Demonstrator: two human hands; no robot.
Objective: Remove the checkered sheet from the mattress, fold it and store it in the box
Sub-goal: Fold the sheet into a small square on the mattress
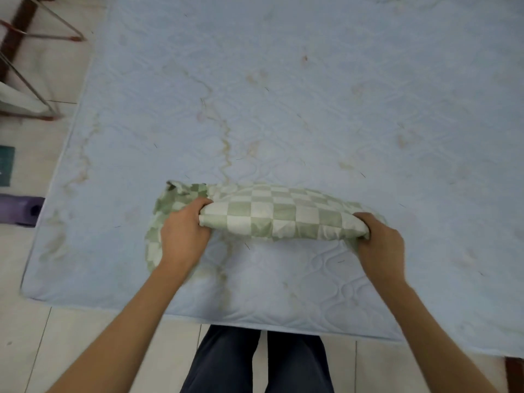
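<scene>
Green-and-cream cloth is clamped in both fists on my feed. The left hand [184,231] has its fingers curled over one end of the folded green-and-cream checkered sheet [283,214]. The right hand [380,245] grips the opposite end, fingers wrapped round the gathered fabric. Both forearms reach forward from the bottom of the head view, well apart.

Between the two grips the sheet forms a thick, rounded bundle with a smooth folded edge facing me. Looser layers of the same cloth spill out behind and beneath the left hand, crumpled against the surface below.

The bundle is on the pale blue quilted mattress [312,95], close to its near edge and towards its left side. I cannot tell whether the middle of the bundle rests fully on it or is slightly raised. Wavy stitched lines cross the mattress, and yellowish-brown streaks and blotches mark much of it.

The mattress lies flat on a pale tiled floor [42,336]. Two legs in dark grey trousers [226,364] stand on the tiles just at its near edge. Off its left side sit a purple moulded object [19,208], a flat teal panel [6,165] and a thin metal rod frame [34,89] with reddish feet, all blurred at the edge of the picture.
</scene>
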